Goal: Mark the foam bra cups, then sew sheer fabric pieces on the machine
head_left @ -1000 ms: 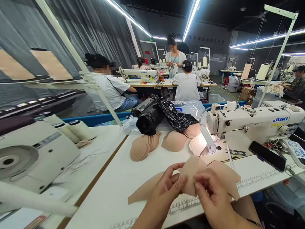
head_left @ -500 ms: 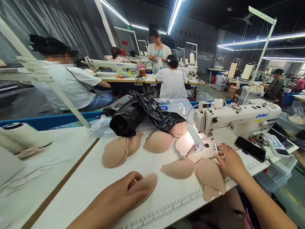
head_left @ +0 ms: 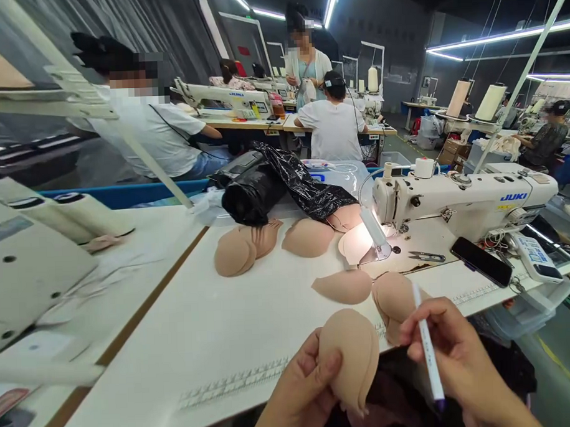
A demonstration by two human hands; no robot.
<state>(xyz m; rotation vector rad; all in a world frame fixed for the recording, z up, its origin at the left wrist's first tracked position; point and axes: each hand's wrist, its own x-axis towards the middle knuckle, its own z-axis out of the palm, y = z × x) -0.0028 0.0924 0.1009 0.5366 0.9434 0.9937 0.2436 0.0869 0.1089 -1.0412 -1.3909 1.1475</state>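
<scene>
My left hand [head_left: 309,381] grips beige bra cup pads [head_left: 350,354], at least two layers together, held up over the table's front edge with the thumb across the face. Beside them, my right hand [head_left: 446,342] is closed on a white marker pen [head_left: 428,352], one end pointing up at the pads on the table, the purple end down. Just behind lie a single beige pad [head_left: 342,287] and a stack of pads [head_left: 397,297], partly hidden by my right hand. Farther back are another pad [head_left: 308,237] and a fanned pile [head_left: 234,252].
A white JUKI sewing machine [head_left: 471,197] with a lit lamp stands at the right. Thread snips [head_left: 427,256] and a black phone [head_left: 481,261] lie by it. A black plastic bag [head_left: 256,193] sits behind the pads. Several people work at machines beyond.
My left hand has lifted the pads off the table and moved right. My right hand has picked up the pen beside the machine and drawn it toward me. The view has shifted.
</scene>
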